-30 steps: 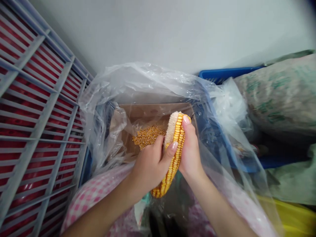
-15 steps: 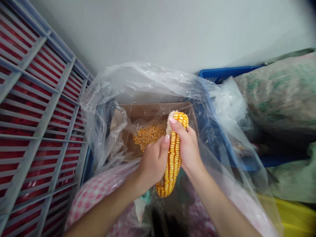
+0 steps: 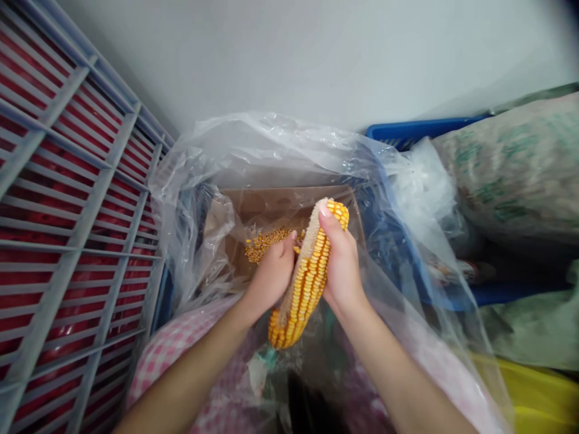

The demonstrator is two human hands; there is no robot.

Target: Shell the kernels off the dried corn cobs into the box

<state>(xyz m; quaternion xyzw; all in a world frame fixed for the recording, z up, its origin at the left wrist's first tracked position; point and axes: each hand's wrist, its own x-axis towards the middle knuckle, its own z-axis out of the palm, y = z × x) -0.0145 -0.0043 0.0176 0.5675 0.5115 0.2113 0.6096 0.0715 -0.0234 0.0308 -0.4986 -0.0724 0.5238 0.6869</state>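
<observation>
A yellow corn cob (image 3: 304, 283), partly stripped along its left side, stands tilted between my two hands above a cardboard box (image 3: 271, 205). My right hand (image 3: 340, 265) wraps round its upper right side, fingertip near the top. My left hand (image 3: 270, 274) presses against the bare strip on the left, fingers curled round the cob. Loose yellow kernels (image 3: 265, 243) lie in a small heap on the box floor behind my left hand. A clear plastic bag (image 3: 253, 144) lines and surrounds the box.
A grey grid rack over red crates (image 3: 67, 229) rises on the left. A blue plastic basket (image 3: 416, 129) and a printed woven sack (image 3: 511, 169) sit at the right, a yellow tub (image 3: 538, 392) lower right. Pink checked cloth (image 3: 176, 349) covers my lap. A white wall is behind.
The cob has turned so its bare side shows on the left, and its lower end swung left. My left hand shifted up behind the cob; kernels lie more scattered.
</observation>
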